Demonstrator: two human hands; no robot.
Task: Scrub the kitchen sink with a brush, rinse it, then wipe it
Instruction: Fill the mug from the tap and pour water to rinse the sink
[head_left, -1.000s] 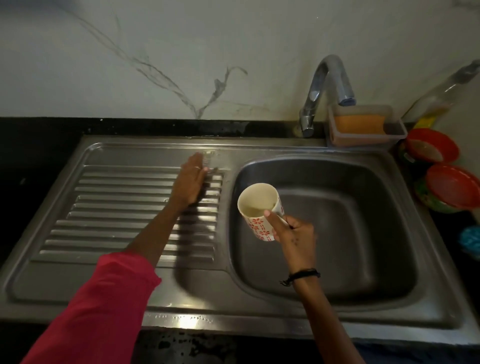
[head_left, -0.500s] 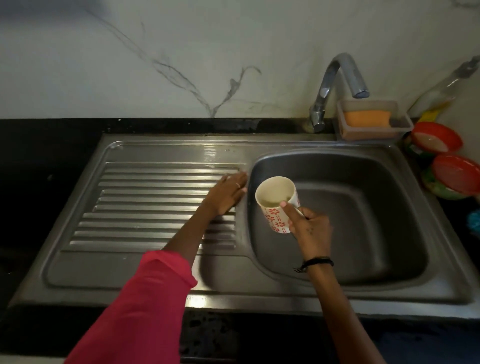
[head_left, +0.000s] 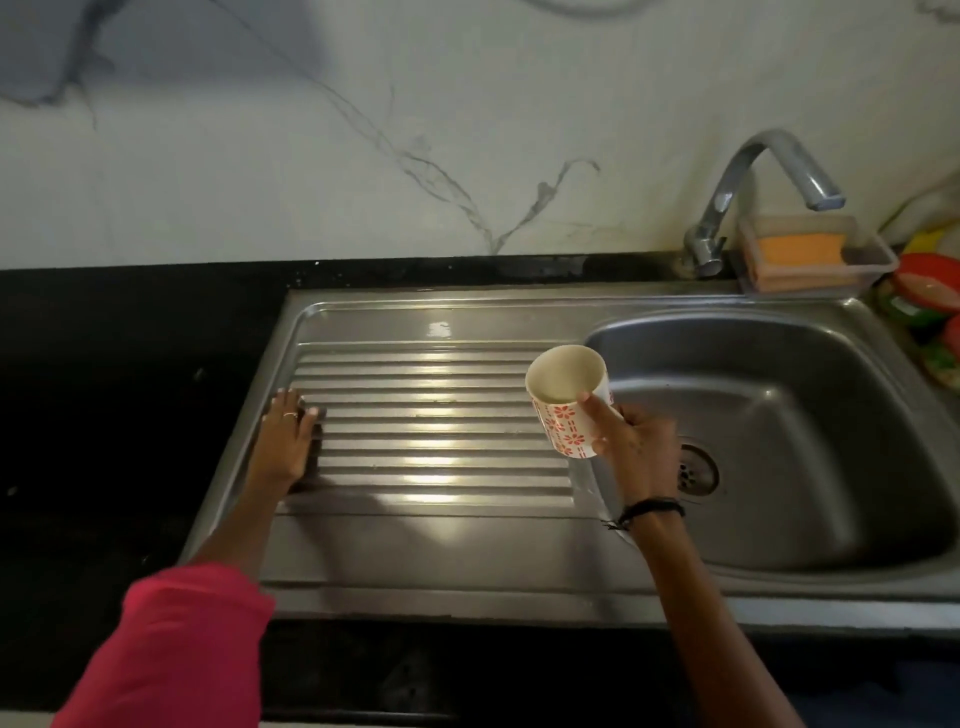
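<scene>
A person's left hand (head_left: 284, 441) lies flat, fingers straight, on the far-left end of a steel sink's (head_left: 519, 561) ribbed drainboard (head_left: 436, 426). To its right, the right hand (head_left: 636, 447) grips a white cup (head_left: 569, 397) with red flowers, tilted over the drainboard's edge. The basin (head_left: 810, 415) lies just beyond, its drain (head_left: 698, 473) beside that wrist.

Black stone counter (head_left: 130, 395) carries a stainless steel sink unit (head_left: 467, 566) set into it: ribbed drainboard (head_left: 436, 431) on the left, basin (head_left: 779, 415) with drain strainer (head_left: 698, 473) on the right. Left hand (head_left: 283, 441) lies flat on the drainboard's left edge. Chrome tap (head_left: 748, 182) stands at the back rim; just beside it, a clear tray (head_left: 878, 262) holds an orange sponge (head_left: 800, 249). Red-lidded containers (head_left: 930, 283) sit at the far right edge.
</scene>
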